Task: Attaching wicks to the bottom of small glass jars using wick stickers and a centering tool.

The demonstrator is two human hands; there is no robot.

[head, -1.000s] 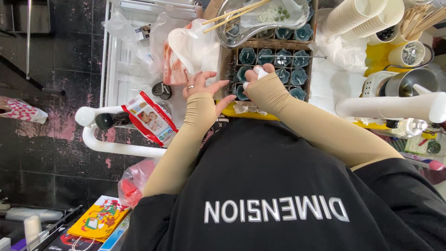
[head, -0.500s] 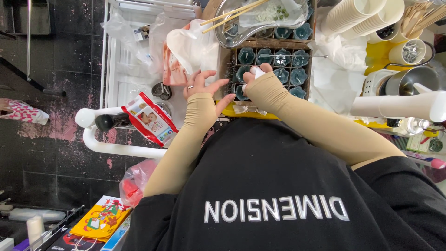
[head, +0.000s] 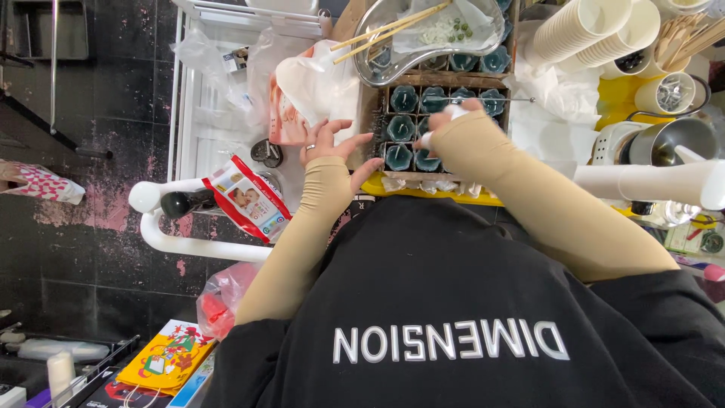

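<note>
The left hand (head: 332, 147) lies released, fingers spread, touching the wooden tray (head: 374, 113) at its nine o'clock edge. The right hand (head: 453, 125) pinches a small white piece (head: 425, 140) over the teal flower-shaped candles (head: 400, 128) filling the tray; a glass bowl (head: 377, 53) with chopsticks sits at twelve o'clock.

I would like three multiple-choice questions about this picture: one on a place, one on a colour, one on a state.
1. Where does the clear dish with wooden sticks lie?
A. beyond the candle tray
B. on the floor
C. in the left hand

2. What colour are the candles in the tray?
A. red
B. dark teal
C. white

3. How is the left hand?
A. clenched
B. open, fingers spread
C. gripping a cup

Answers:
1 A, the dish sits past the candle tray.
2 B, the candles are dark teal.
3 B, the left hand is spread beside the tray, while the right hand reaches over it.
</note>
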